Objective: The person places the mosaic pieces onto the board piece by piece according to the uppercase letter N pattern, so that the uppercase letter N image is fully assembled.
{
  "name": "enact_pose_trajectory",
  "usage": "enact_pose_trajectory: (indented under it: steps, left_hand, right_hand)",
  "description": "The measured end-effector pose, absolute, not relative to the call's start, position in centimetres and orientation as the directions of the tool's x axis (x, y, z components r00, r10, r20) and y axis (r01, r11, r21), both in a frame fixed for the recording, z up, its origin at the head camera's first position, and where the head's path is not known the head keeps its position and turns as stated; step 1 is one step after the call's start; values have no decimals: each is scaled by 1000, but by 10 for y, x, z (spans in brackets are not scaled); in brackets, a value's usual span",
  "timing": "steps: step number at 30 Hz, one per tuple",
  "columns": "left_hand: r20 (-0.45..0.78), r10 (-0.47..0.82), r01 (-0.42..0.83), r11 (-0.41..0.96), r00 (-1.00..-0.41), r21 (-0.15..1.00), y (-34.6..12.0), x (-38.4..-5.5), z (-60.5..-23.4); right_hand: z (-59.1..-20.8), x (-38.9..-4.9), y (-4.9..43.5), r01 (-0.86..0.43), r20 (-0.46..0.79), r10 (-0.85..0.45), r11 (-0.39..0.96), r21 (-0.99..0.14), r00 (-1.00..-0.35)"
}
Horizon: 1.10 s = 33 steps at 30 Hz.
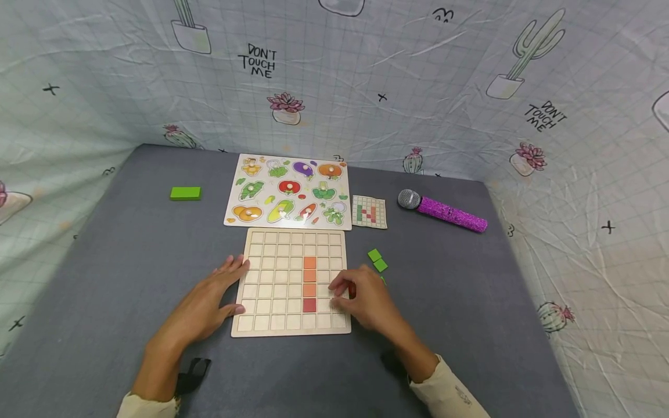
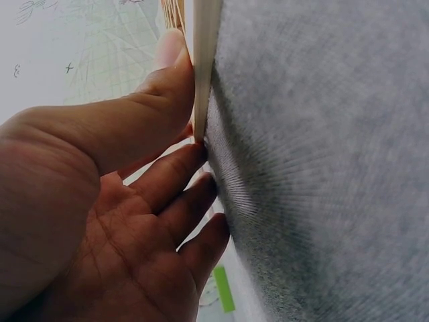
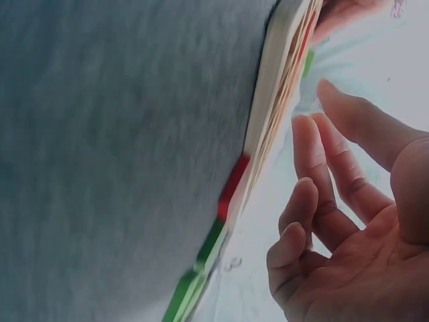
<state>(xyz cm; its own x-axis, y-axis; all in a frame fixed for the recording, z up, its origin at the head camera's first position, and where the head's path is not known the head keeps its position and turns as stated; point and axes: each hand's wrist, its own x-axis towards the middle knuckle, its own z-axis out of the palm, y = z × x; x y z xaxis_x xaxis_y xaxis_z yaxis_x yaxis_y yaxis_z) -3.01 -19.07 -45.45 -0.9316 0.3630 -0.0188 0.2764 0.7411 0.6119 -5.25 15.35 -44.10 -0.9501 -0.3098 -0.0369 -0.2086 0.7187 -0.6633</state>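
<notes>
Cream sleeves (image 1: 449,389) lie nearest, on the near side of a pale wooden grid board (image 1: 279,322) set on the grey table (image 1: 444,325). The board is square, with recessed cells; one column right of its middle carries three orange tiles (image 1: 309,276) and, on their near side, a red tile (image 1: 309,305). The left hand (image 1: 206,302) rests against the board's left edge, fingers extended, thumb apart. The right hand (image 1: 368,299) hangs over the right edge, thumb and bent fingers apart, nothing visible between them. It blocks some cells and most of a red block (image 3: 233,186) just beside the board; green blocks (image 1: 380,265) lie farther right. Beyond the board's far edge are a vegetable puzzle (image 1: 266,200), a pattern card (image 1: 370,202) and, well right, a purple microphone (image 1: 452,215); a green bar (image 1: 185,194) lies far left.
</notes>
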Motion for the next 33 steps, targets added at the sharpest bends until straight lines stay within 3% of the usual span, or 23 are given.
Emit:
enact_pose_trajectory:
  steps: [12,23,33]
  left_hand:
    - [-50,361,257,747,-931,614,-191,-32,-454]
    - [-60,353,244,751,-934,614,-191,-31,-455]
    - [-51,362,254,741,-931,621,-192,-30,-455]
  right_hand:
    - [-437,-71,183,-126,-25,-179,779,-614,-983]
    - [-440,-81,181,-143,-66,-199,865,-481,-978]
    - [-444,-89,177,-164,-71,-221,869,-467,-973]
